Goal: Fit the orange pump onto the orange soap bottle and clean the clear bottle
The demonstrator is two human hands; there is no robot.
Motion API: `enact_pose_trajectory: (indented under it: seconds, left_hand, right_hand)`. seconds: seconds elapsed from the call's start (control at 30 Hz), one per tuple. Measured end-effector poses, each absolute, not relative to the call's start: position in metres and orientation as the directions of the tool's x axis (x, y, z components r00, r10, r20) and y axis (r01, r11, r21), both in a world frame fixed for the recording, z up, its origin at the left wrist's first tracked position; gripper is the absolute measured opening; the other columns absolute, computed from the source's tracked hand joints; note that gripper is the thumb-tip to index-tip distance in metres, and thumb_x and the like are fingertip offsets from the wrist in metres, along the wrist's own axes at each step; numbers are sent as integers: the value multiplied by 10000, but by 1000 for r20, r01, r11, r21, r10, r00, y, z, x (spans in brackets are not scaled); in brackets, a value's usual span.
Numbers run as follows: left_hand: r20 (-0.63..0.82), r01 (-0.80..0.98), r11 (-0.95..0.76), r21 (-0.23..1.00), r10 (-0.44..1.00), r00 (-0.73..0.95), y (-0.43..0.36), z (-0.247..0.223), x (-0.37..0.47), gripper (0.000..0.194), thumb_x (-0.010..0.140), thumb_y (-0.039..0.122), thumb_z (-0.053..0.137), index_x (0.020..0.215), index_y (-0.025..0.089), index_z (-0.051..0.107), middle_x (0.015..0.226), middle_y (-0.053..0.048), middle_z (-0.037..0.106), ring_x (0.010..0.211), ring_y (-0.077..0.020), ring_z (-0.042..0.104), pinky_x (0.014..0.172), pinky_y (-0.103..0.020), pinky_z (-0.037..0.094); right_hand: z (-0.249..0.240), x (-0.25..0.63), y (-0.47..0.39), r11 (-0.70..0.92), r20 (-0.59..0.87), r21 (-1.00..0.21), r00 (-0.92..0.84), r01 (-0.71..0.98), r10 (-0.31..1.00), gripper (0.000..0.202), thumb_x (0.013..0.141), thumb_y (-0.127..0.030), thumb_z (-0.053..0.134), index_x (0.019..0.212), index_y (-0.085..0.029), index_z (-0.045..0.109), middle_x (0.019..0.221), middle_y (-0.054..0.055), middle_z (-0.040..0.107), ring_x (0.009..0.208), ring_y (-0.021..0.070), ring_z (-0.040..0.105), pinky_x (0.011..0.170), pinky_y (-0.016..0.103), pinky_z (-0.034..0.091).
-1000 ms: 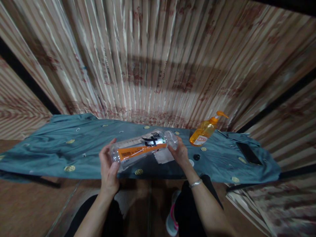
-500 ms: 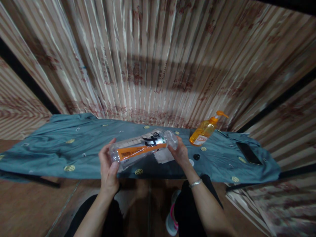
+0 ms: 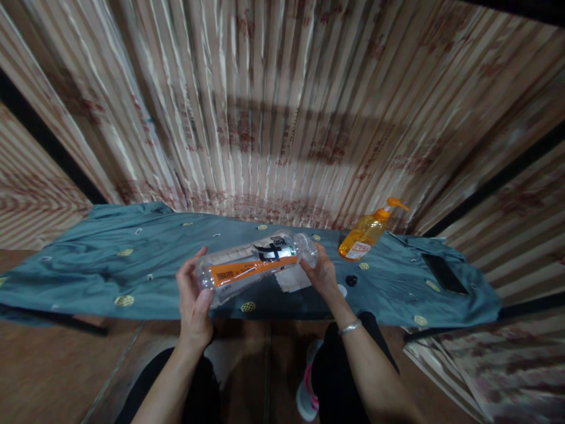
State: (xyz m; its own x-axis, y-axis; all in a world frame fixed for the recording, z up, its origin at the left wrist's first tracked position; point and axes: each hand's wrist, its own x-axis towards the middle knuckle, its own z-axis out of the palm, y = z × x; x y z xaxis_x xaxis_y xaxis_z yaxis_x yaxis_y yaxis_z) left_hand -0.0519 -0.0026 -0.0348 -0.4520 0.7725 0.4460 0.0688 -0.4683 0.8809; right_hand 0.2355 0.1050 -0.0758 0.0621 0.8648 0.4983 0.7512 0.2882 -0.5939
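Observation:
A clear plastic bottle point(image 3: 247, 265) with an orange band and dark lettering on its label lies almost level between my two hands, above the cloth. My left hand point(image 3: 194, 300) is closed around the bottle's base end, thumb on the near side. At the other end my right hand point(image 3: 321, 272) grips the neck, its fingers partly hidden behind the plastic. Beneath the bottle lies a white piece of paper or tissue point(image 3: 293, 279), partly covered. A small black object point(image 3: 351, 281) and a white round piece point(image 3: 342, 291) rest just right of my right hand.
An orange pump bottle point(image 3: 362, 237) stands at the back right on the teal patterned cloth point(image 3: 101, 259). Farther right lies a dark phone point(image 3: 444, 274). A pleated curtain point(image 3: 265, 118) hangs behind the table, and black frame poles point(image 3: 48, 135) slant at both sides.

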Motion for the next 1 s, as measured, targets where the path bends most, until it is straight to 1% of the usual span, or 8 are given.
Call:
enact_pose_trajectory:
  seconds: [0.13, 0.33, 0.57, 0.77, 1.0]
  left_hand:
    - [448, 72, -469, 880, 770, -454, -3, -34, -51, 736, 754, 708, 669, 1318, 260, 520, 1550, -138, 507, 1335, -361, 538, 1115, -527, 426]
    - [478, 127, -473, 872, 767, -428, -3, -37, -53, 717, 792, 698, 627, 1346, 262, 493, 1558, -140, 495, 1362, -373, 522, 1123, -544, 423]
    - [468, 102, -478, 873, 758, -454, 0, -38, -53, 739, 768, 720, 650, 1328, 258, 512, 1528, -136, 517, 1345, -366, 533, 1115, -531, 425]
    - [452, 73, -478, 875, 756, -472, 0, -37, -52, 759, 736, 725, 686, 1318, 259, 543, 1510, -131, 542, 1336, -367, 531, 1131, -538, 404]
    - [473, 101, -485, 869, 752, -458, 0, -37, -52, 759, 767, 729, 655, 1341, 250, 529, 1525, -142, 523, 1355, -372, 523, 1149, -555, 395]
  right_hand:
    - [-74, 235, 104, 275, 486, -590, 61, 759, 872, 466, 829, -283, 696, 1263, -175, 566, 1168, 143, 759, 1056, 294, 755, 891, 394, 616]
    - [-74, 234, 104, 272, 480, -601, 67, 752, 875, 468, 829, -281, 696, 1265, -175, 563, 1188, 151, 751, 1082, 295, 746, 907, 396, 609]
    - [-73, 234, 104, 282, 478, -619, 67, 733, 876, 485, 826, -288, 701, 1278, -184, 559, 1208, 160, 742, 1098, 305, 736, 933, 464, 607]
    - [-74, 236, 104, 290, 474, -617, 51, 732, 879, 471, 837, -307, 703, 1276, -199, 569, 1200, 137, 747, 1090, 295, 736, 917, 418, 612]
    - [-75, 235, 104, 295, 482, -614, 52, 732, 874, 491, 846, -300, 703, 1296, -170, 556, 1201, 148, 738, 1087, 297, 739, 925, 434, 608]
